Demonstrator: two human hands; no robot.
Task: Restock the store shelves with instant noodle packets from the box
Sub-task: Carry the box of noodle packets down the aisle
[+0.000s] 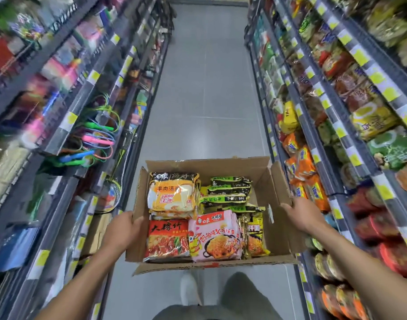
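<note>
As the person stands in the aisle, left hand (121, 229) and right hand (300, 214) clasp the box (277, 232) by its sides, fingers (286, 207) curled over the rim, noodle packets (191, 218) inside. This looks like the carrying step; next it likely needs setting down by the right shelves (317, 147).
</note>
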